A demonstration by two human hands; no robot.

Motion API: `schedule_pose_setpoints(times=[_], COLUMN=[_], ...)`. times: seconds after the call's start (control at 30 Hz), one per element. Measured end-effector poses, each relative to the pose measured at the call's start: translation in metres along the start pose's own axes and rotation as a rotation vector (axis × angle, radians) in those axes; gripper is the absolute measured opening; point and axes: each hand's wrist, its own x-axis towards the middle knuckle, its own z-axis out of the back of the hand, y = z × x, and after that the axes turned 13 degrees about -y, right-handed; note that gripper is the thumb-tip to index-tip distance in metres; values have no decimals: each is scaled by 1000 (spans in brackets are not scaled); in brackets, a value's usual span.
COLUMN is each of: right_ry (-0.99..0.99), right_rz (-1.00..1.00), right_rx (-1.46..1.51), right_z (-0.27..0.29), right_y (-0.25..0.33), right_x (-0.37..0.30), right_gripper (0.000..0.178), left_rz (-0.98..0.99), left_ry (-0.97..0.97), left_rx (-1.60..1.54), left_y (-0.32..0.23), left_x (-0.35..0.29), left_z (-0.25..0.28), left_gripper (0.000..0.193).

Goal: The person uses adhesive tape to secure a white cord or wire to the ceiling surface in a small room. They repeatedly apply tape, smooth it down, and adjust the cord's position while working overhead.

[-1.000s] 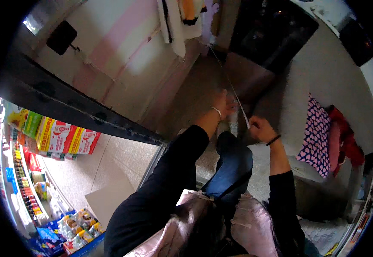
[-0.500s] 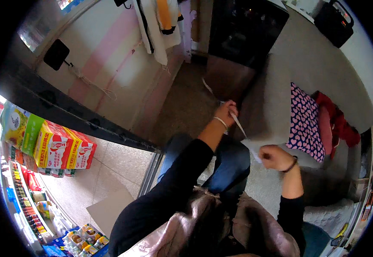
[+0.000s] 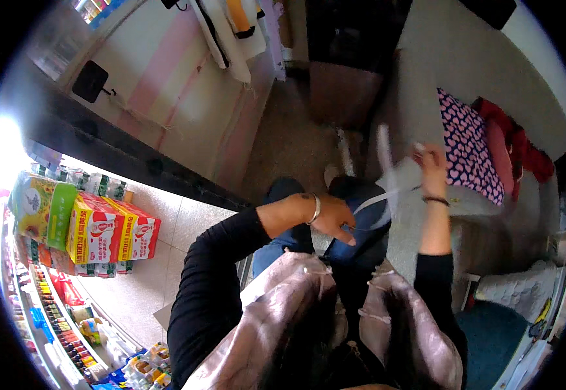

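Note:
A long white strip (image 3: 379,196), thin and flexible, is stretched in a curve between my hands above my knees, blurred by motion. My left hand (image 3: 335,220), with a light bangle at the wrist, is closed at one end of it, over my left thigh. Higher up and to the right, my right hand (image 3: 431,166), wearing a dark bracelet, has its fingers curled in a pinch with a bit of white at the tips. A loose length of the strip swings up beside that hand. Exactly where the right fingers grip it is smeared.
On the right stands a grey sofa (image 3: 419,91) with a heart-patterned cushion (image 3: 468,146) and a dark red cloth (image 3: 526,153). A dark cabinet (image 3: 344,94) is ahead. Stacked cartons (image 3: 91,227) and goods shelves fill the left, beyond a dark door frame (image 3: 133,159).
My left hand has come back toward my body and down. My right hand has moved up, away from me. The strip has been drawn nearer and swings between them. The view has shifted slightly.

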Motion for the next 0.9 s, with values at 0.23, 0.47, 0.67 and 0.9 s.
schedule_pose_setpoints(times=[0.23,0.47,0.67,0.9], right_ry=[790,747,804,251], right_rz=[-494,59,-371,-205], right_rx=[345,-101,79,55], right_z=[-129,-153,-132,-30], right_y=[47,36,17,35], right_x=[-98,-136,-121,-8], right_gripper=[39,52,36,24], left_rz=[341,-96,-228,406], left_ry=[-809,-1215,-1327,-1035], left_rx=[133,-1340,-1918,-1120], left_y=[-3,4,12,44], left_x=[-47,-32,-19,-66], left_z=[54,41,30,-10], left_gripper=[19,27,32,47])
